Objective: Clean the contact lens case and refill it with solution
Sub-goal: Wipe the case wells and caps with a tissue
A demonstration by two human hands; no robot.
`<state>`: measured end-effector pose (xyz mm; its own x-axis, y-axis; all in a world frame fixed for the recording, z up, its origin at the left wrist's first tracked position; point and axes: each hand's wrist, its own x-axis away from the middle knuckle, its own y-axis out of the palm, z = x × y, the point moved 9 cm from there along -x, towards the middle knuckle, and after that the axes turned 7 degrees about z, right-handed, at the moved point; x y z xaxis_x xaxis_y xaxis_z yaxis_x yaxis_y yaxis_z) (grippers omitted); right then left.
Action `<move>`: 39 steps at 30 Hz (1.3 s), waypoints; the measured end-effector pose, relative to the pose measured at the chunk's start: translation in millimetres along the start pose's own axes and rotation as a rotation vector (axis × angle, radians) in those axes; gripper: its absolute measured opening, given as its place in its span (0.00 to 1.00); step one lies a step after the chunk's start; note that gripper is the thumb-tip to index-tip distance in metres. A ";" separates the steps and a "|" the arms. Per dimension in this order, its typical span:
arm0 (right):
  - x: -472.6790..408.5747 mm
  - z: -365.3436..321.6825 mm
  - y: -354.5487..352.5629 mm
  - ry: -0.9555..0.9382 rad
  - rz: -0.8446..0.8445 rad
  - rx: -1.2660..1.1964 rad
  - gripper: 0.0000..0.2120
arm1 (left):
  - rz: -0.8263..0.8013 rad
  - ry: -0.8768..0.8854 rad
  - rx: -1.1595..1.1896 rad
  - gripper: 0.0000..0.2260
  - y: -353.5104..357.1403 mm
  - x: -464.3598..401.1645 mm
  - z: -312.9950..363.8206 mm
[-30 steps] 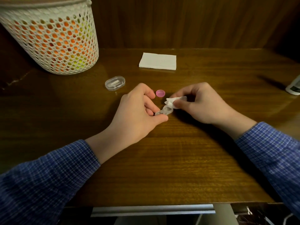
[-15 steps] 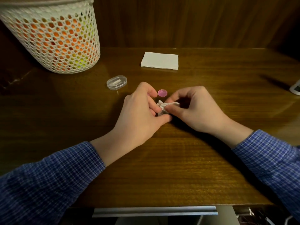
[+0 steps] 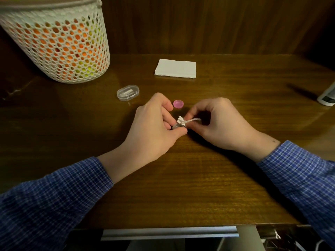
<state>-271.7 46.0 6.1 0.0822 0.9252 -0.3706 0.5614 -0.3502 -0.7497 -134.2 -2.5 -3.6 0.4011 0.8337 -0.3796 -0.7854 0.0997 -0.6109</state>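
My left hand (image 3: 155,124) pinches the small clear contact lens case (image 3: 176,126) between thumb and fingers at the middle of the wooden table (image 3: 181,187); most of the case is hidden by my fingers. My right hand (image 3: 217,124) pinches a twisted white tissue piece (image 3: 184,121) and presses its frayed end against the case. A pink lens case cap (image 3: 178,103) lies on the table just beyond my left fingertips.
A clear oval plastic box (image 3: 128,92) lies left of the cap. A folded white napkin (image 3: 175,68) sits farther back. A white mesh basket (image 3: 59,44) stands at the back left. A white bottle (image 3: 327,96) shows at the right edge.
My right hand moved left and brought the tissue onto the lens case, then twisted it thinner. My left hand kept hold of the case.
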 end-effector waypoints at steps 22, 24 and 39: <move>-12.9 24.3 -12.4 0.077 -0.030 -0.090 0.07 | -0.085 -0.040 0.054 0.23 1.5 -2.1 -6.2; -11.3 20.0 -4.8 0.104 -0.066 -0.066 0.06 | -0.063 -0.036 0.043 0.23 2.1 -1.3 -6.2; -1.3 16.0 -0.5 0.201 -0.088 -0.123 0.05 | -0.087 0.046 0.010 0.22 -3.0 -3.4 -1.3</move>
<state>-285.3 42.7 -1.9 0.1836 0.9662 -0.1808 0.6689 -0.2576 -0.6973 -132.6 -6.3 -1.3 0.4892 0.7959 -0.3567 -0.7512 0.1766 -0.6360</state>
